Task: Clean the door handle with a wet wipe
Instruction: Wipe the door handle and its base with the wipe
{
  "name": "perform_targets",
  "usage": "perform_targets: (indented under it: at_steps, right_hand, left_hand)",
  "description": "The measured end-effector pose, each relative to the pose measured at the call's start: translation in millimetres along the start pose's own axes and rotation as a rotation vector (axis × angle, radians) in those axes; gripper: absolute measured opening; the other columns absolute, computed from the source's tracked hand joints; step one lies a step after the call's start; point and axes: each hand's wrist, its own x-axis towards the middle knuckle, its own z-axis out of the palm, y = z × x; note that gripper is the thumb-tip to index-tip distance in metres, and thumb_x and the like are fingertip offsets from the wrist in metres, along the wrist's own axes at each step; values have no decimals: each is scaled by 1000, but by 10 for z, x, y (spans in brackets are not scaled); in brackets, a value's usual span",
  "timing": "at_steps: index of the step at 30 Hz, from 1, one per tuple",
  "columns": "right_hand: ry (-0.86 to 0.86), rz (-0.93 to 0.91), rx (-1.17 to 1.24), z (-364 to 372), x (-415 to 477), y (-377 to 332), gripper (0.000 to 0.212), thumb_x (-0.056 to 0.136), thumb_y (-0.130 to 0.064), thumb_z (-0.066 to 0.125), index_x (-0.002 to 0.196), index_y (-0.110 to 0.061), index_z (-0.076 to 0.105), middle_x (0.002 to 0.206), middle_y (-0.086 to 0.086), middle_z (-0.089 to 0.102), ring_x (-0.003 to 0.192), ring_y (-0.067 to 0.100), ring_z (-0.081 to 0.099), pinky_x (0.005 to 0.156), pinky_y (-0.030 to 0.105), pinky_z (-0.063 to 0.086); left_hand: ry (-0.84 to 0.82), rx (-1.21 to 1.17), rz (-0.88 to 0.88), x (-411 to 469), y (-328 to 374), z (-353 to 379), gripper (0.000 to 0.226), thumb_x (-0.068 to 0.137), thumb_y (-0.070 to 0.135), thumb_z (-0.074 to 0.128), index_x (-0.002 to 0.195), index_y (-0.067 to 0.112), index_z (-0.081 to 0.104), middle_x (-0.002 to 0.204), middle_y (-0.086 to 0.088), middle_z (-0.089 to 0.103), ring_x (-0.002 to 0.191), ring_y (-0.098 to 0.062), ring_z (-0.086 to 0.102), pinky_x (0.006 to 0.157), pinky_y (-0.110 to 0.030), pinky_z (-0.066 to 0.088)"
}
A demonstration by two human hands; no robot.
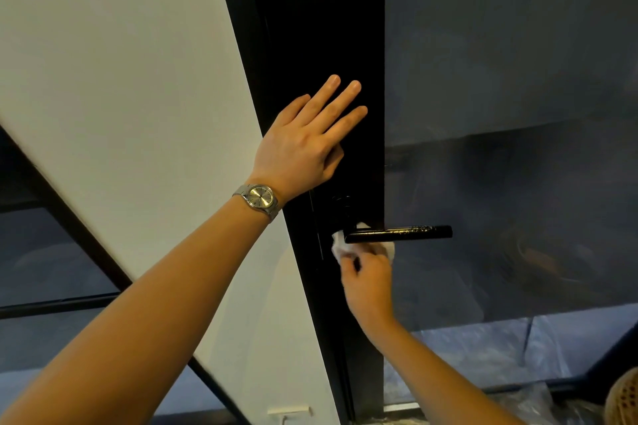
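A black lever door handle [411, 232] juts rightward from the black door frame [324, 45], its top speckled with light marks. My right hand [368, 281] reaches up from below and holds a white wet wipe [340, 245] against the underside of the handle near its base. The wipe wraps partly behind the lever. My left hand [305, 141], with a silver wristwatch [259, 198] on the wrist, lies flat with fingers spread on the door frame above the handle.
A white wall panel [138, 97] runs diagonally at the left. Dark glass [511, 114] fills the door right of the frame. A woven basket edge [625, 397] shows at the bottom right, beside plastic sheeting on the floor.
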Motion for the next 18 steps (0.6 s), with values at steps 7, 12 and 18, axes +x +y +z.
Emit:
perform_targets:
  at_steps: [7, 12, 18]
  right_hand:
    - [-26, -96, -210, -95, 66, 98, 30, 88, -32, 61, 99, -5, 59, 85, 0, 52, 74, 13, 56, 65, 23, 48]
    - [-67, -112, -281, -148, 59, 88, 25, 89, -29, 60, 95, -5, 61, 83, -2, 49, 70, 10, 52, 62, 19, 44]
    - [-110, -66, -276, -159, 129, 35, 29, 90, -28, 60, 105, -3, 60, 91, 3, 57, 77, 17, 62, 63, 16, 45]
  left_hand:
    - [3, -4, 8, -4, -15, -3, 51, 85, 31, 52, 135, 21, 43, 144, -6, 41, 134, -28, 35, 105, -39, 35]
    - [-3, -6, -2, 6, -6, -9, 50, 86, 32, 49, 135, 21, 43, 145, -6, 41, 135, -27, 35, 104, -38, 35]
    - [-18, -8, 4, -2, -13, -18, 50, 87, 30, 48, 135, 21, 42, 146, -6, 39, 136, -28, 33, 106, -39, 33]
